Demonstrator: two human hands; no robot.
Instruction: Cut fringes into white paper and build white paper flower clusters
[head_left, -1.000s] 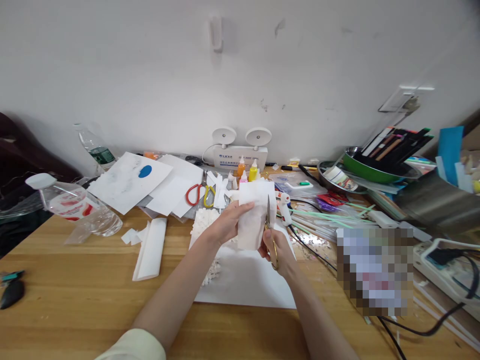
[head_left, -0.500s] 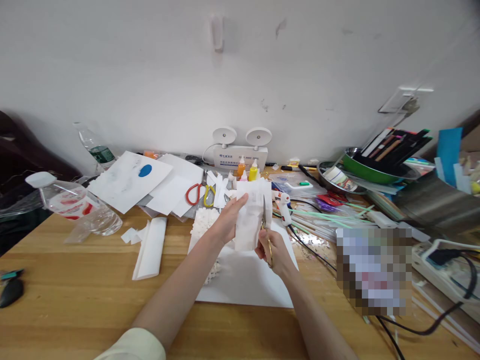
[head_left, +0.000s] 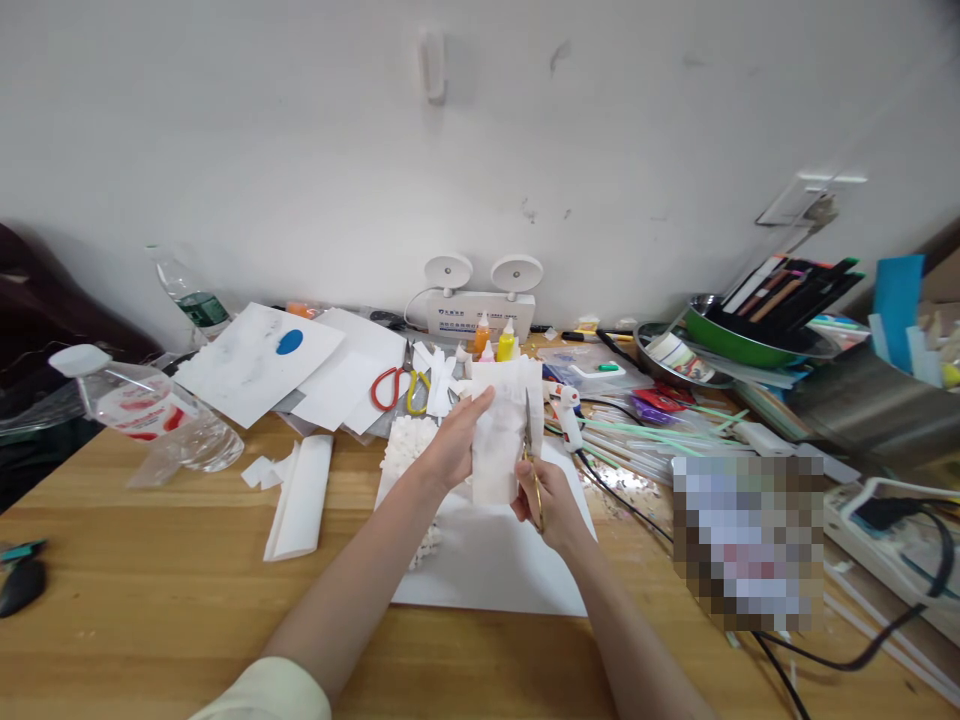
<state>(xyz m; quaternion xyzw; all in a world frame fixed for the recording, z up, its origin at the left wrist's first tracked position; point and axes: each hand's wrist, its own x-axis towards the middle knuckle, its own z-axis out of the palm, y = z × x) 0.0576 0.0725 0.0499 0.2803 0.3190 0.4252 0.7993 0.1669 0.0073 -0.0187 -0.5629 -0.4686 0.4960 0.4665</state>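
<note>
My left hand (head_left: 456, 440) pinches the left edge of a white paper piece (head_left: 496, 450), held upright above a large white sheet (head_left: 499, 565). Gold-handled scissors (head_left: 528, 440) are in my right hand (head_left: 546, 500), with their blades pointing away along the right side of the paper. A narrow strip of the paper shows to the right of the blades. Behind my left forearm, a clump of small white pieces (head_left: 409, 445) lies on the large sheet, partly hidden.
Red-handled scissors (head_left: 386, 390), yellow-handled scissors (head_left: 418, 393) and a glue gun (head_left: 568, 420) lie behind. A water bottle (head_left: 150, 410) and folded white paper (head_left: 301, 500) are left; straws (head_left: 637, 440) and a green bowl (head_left: 742, 340) are right.
Both hands, the scissors and the paper hold nearly the same positions. The paper has tilted very slightly.
</note>
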